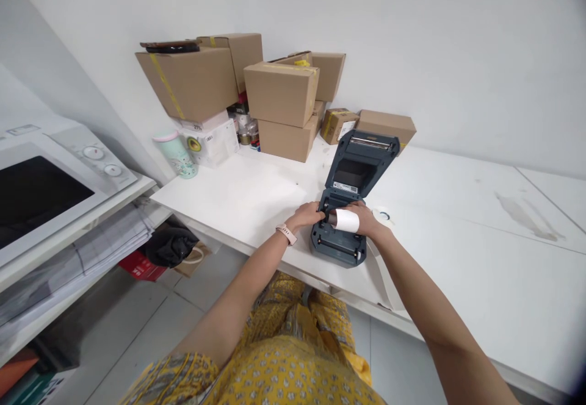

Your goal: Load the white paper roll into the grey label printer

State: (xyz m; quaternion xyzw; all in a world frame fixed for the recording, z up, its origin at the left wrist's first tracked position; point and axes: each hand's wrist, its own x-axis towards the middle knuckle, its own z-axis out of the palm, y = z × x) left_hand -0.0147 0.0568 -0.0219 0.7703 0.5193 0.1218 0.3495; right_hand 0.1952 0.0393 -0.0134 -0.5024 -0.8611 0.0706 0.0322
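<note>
A dark grey label printer [336, 254] stands on the white table near its front edge, its lid [365, 160] raised and tilted back. My right hand [364, 217] is in the printer's right side, its fingers round a white paper roll [347, 221] with a dark core facing left. At the printer's left inner edge rests my left hand [306, 215], with a pale pink watch band on the wrist. Its fingertips reach into the body beside the roll, and what they press on is too small to make out.
Several cardboard boxes [281, 95] are stacked against the wall at the back. A mint green tumbler [177, 155] stands at the table's left end. A white microwave [55, 179] sits on a shelf unit to the left. Right of the printer lies a round white item [382, 215].
</note>
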